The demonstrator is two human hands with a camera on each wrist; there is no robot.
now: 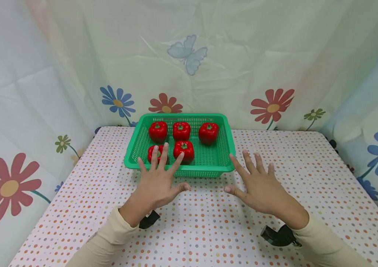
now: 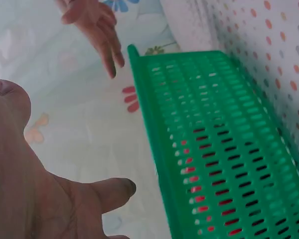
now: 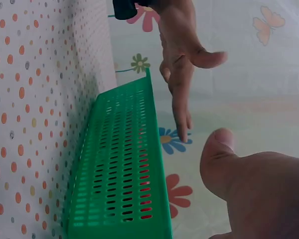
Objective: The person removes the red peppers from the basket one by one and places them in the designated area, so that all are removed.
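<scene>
A green plastic basket (image 1: 209, 171) with slotted walls stands toward the back of the table. Inside it are several red bell peppers (image 1: 208, 133), most of them in its left and middle part. My left hand (image 1: 158, 185), fingers spread, hovers at the basket's front rim and overlaps the front-left pepper (image 1: 152, 151) in the head view. Fingers spread too, my right hand (image 1: 259, 185) is by the basket's front right corner. Both hands hold nothing. In the left wrist view the basket's slotted wall (image 2: 209, 139) is beside my left hand (image 2: 50, 199), with red showing through.
A dotted cloth (image 1: 202, 230) covers the table. Behind and at both sides hangs a pale curtain (image 1: 229, 66) with printed flowers and a butterfly. Dark wrist cameras (image 1: 279, 236) are strapped under both wrists.
</scene>
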